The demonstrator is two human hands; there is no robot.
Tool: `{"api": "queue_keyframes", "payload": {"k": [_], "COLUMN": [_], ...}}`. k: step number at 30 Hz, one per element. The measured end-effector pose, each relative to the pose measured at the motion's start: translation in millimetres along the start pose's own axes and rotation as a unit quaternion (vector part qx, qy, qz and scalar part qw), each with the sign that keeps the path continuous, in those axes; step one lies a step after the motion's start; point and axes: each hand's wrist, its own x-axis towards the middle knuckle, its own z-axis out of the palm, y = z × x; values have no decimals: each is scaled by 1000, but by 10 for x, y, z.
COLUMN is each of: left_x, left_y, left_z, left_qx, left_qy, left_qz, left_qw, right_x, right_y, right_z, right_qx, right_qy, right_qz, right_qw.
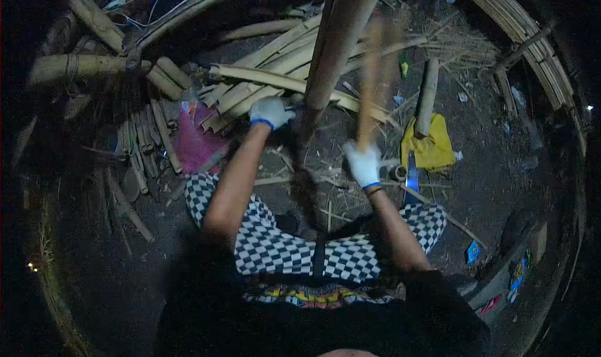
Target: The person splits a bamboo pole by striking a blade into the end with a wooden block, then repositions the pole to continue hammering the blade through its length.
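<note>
White gloves with blue cuffs cover both hands. My left hand (271, 112) is beside the near ends of a pile of split bamboo strips (275, 62), left of an upright dark post (332, 50); whether its fingers grip anything is unclear. Right of the post, my right hand (363, 163) is closed around the lower end of a long light-brown stick (369, 87), which points away from me and is blurred toward its far end. A bamboo ring (398, 173) lies just right of that hand.
A yellow cloth (433, 145) lies at the right, with a bamboo piece (427, 97) over it and a blue-lit blade (411, 174) below. A pink sack (195, 138) and thin sticks (143, 138) lie left. Bamboo poles (87, 66) stand at the upper left.
</note>
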Motion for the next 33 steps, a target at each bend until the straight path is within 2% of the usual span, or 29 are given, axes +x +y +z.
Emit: {"api": "queue_keyframes", "payload": {"k": [1,2,3,5,6,7,8,9,11,12,13,15,16,17,19,21,22,23,24,25,26,27,28,29,31,32,33], "left_x": [-30,37,41,142,73,156,139,113,8,-56,-114,-207,-239,-290,-415,-464,-481,-479,-461,-429,-388,-368,-406,-537,-766,-741,-742], "left_y": [34,-22,-42,-145,-147,-127,-100,-112,-194,-230,-279,-373,-329,-323,-326,-337,-338,-332,-323,-360,-419,-461,-432,-393,-342,-345,-361], "left_z": [-54,56,83,389,404,185,82,58,-32,-102,-86,91,133,172,221,317,368,415,430,564,762,837,756,641,476,548,570], "left_qx": [-6,-26,6,34,28,21,9,7,20,7,7,-36,-28,-30,-73,-70,-87,-105,-113,-112,-102,-89,-83,-77,-168,-84,-83], "left_qy": [-35,-27,19,145,27,-68,-97,-93,-70,-79,-74,12,33,30,19,20,18,15,-21,-18,48,115,61,59,52,26,28], "left_qz": [8,-2,6,22,3,-18,-19,-20,73,83,83,77,74,75,52,41,26,12,-14,-16,10,36,5,5,19,-16,-16], "left_qw": [999,999,1000,989,999,997,995,995,995,993,994,996,996,996,996,997,996,994,993,993,994,989,995,995,984,996,996], "right_x": [263,139,9,146,36,50,4,-58,-136,-163,-187,-251,-311,-422,-279,-372,-261,-212,-283,-327,-355,-325,-343,-395,-300,-305,-269], "right_y": [972,866,714,783,348,230,35,-152,-333,-363,-359,-365,-426,-556,-107,-277,68,313,431,530,751,1018,990,972,917,783,795], "right_z": [730,556,385,161,-230,-376,-573,-767,-976,-1104,-1198,-1318,-1442,-1519,-1364,-1123,-889,-719,-486,-387,-26,247,258,270,192,85,159], "right_qx": [-73,-5,66,-31,130,127,125,123,311,256,200,277,308,426,424,465,508,423,468,411,516,517,507,495,603,634,635], "right_qy": [-216,-183,-151,-123,-178,-160,-103,-46,11,25,88,153,133,92,27,78,24,-27,-16,-68,-54,-100,-110,-119,-196,-182,-181], "right_qz": [-86,-55,-26,-134,8,8,2,-5,-34,-45,-147,-153,-122,-114,-112,-173,-146,-109,-113,12,92,199,238,280,325,314,312], "right_qw": [970,982,986,983,975,979,987,991,950,965,965,936,934,893,898,865,849,899,876,909,850,826,821,814,702,683,684]}}
